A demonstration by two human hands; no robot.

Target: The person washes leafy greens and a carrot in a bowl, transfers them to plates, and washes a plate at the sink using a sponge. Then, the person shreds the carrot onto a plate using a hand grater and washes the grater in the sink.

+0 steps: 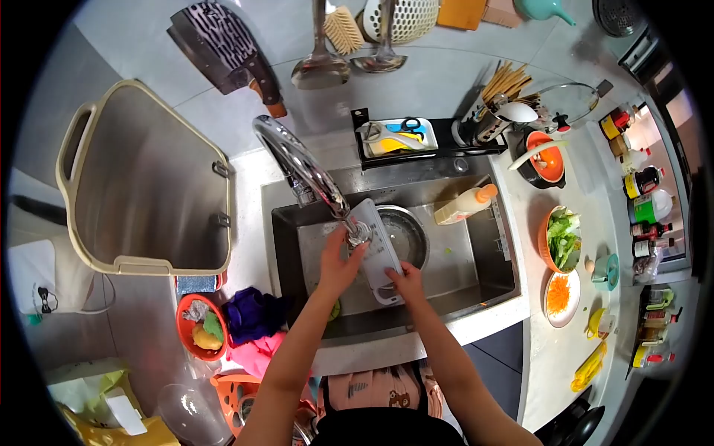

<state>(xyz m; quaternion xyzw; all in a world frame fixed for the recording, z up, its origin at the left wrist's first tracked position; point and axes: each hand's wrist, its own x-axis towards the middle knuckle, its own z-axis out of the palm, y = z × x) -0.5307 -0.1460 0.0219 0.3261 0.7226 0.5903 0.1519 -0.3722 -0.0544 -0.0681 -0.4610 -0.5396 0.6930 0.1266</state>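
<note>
Over the sink [465, 297] I see a flat, pale plastic grater [378, 256], tilted beneath the mouth of the curved chrome faucet [316, 175]. My right hand [406, 282] grips its lower end, near the handle opening, with the thumb on top. My left hand [342, 264] is at the grater's left edge beside the faucet mouth, its fingers apart; whether it presses on the grater I cannot tell. Behind the grater, a round metal bowl [416, 238] stands in the sink, partly hidden. A bottle with an orange cap [465, 206] leans at the sink's back right.
Right of the sink are a bowl of lettuce [563, 234], a plate of shredded carrot [559, 297] and an orange-lined pot [547, 160]. A black rack [446, 149] runs behind the sink. A large cutting board [152, 186] stands at left, near a red basket [201, 327].
</note>
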